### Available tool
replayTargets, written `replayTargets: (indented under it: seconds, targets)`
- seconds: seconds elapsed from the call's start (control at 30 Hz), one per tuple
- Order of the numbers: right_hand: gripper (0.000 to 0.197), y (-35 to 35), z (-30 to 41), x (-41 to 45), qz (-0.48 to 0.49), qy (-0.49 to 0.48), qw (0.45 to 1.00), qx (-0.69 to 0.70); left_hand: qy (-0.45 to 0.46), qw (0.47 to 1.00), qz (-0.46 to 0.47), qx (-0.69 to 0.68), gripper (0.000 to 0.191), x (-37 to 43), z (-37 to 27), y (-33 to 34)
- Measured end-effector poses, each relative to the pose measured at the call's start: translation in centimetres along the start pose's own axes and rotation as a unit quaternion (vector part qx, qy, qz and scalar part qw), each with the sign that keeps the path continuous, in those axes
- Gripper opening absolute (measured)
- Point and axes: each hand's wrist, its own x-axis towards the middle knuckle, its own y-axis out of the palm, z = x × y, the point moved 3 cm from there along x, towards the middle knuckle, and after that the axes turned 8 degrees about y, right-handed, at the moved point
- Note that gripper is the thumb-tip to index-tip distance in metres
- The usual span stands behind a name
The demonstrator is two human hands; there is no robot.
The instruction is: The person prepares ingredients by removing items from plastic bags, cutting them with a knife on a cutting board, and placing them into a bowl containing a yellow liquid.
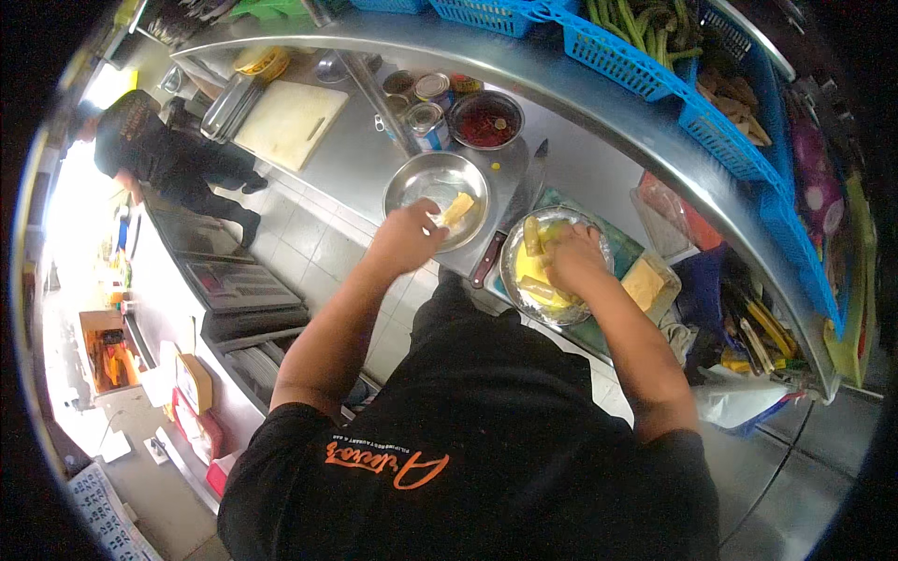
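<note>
My left hand (410,238) is at the near rim of a shallow steel bowl (405,184), thumb and forefinger curled. A pale yellow coated piece (458,209) lies by its fingertips inside the bowl; whether they grip it is unclear. My right hand (577,261) reaches down into a second metal bowl (518,303) that holds yellow liquid, like beaten egg, and several greenish-yellow elongated pieces (533,237). Its fingertips are among the pieces and partly hidden. A kitchen knife (523,200) with a brown riveted handle lies between the two bowls.
The right bowl stands on a green cutting board (624,235), beside a pale yellow block (643,280) in a container. Behind are food cans (426,118) and a bowl of dark red contents (487,119). A steel shelf with blue baskets (617,59) overhangs the counter. Another person (151,137) stands at left.
</note>
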Motion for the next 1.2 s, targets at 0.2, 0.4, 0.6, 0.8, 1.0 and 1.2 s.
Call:
replayTargets:
  seconds: [0.2,0.4,0.6,0.8,1.0,1.2]
  targets:
    - [0.035,-0.6,-0.5,-0.8,0.065,-0.003,0.998,-0.005,0.001,0.991,0.133,-0.007,0.037,-2.9,-1.9,6.1]
    - [0.028,0.3,-3.4,-0.7,-0.073,0.133,0.987,0.050,0.022,0.985,0.168,-0.039,0.034,-3.2,-3.8,8.1]
    - [0.026,-0.8,-4.2,-1.6,-0.073,0.165,0.971,0.158,0.040,0.984,0.169,-0.029,0.033,-3.2,-4.1,8.2]
    - [0.028,1.9,-1.8,0.9,-0.016,0.149,0.985,0.083,0.055,0.983,0.175,-0.030,0.033,-3.7,-4.9,8.2]
    - [0.037,0.0,-1.7,-0.4,0.000,0.158,0.981,0.110,0.072,0.983,0.166,-0.026,0.033,-3.9,-4.7,8.0]
    - [0.034,1.7,-2.5,-1.1,-0.196,0.052,0.960,0.193,0.062,0.982,0.177,-0.037,0.033,-4.3,-4.4,8.1]
